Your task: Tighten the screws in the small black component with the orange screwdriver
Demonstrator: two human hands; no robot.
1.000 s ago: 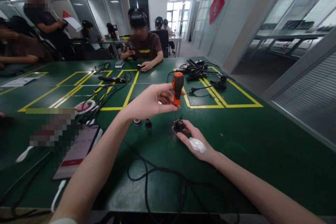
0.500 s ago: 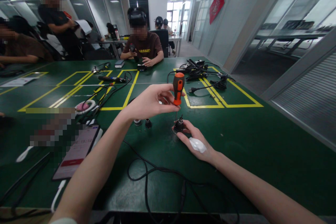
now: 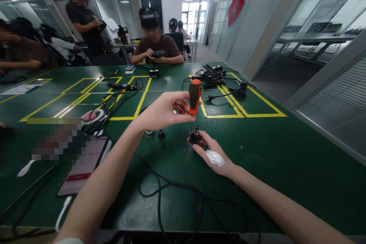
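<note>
Bench point(image 3: 274, 160) was open right of the right forearm point(image 3: 265, 194); the cable pile point(image 3: 213, 76) blocked the far side, loose cable point(image 3: 177, 185) the near.

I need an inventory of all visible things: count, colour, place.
screwdriver: one, orange and black, centre
conical part: one, black, under screwdriver
round parts: two, dark, further left
phone: one, pinkish screen, front left
tape roll: one, white, beyond phone
cables: several, black or white, around
power tool: one, dark, across table
tape strips: several, yellow, on table
table: one, green, foreground
banner: one, red, right wall
people: several, various clothes, background
left hand: one, bare, on screwdriver
right hand: one, white patch, at conical part
</note>
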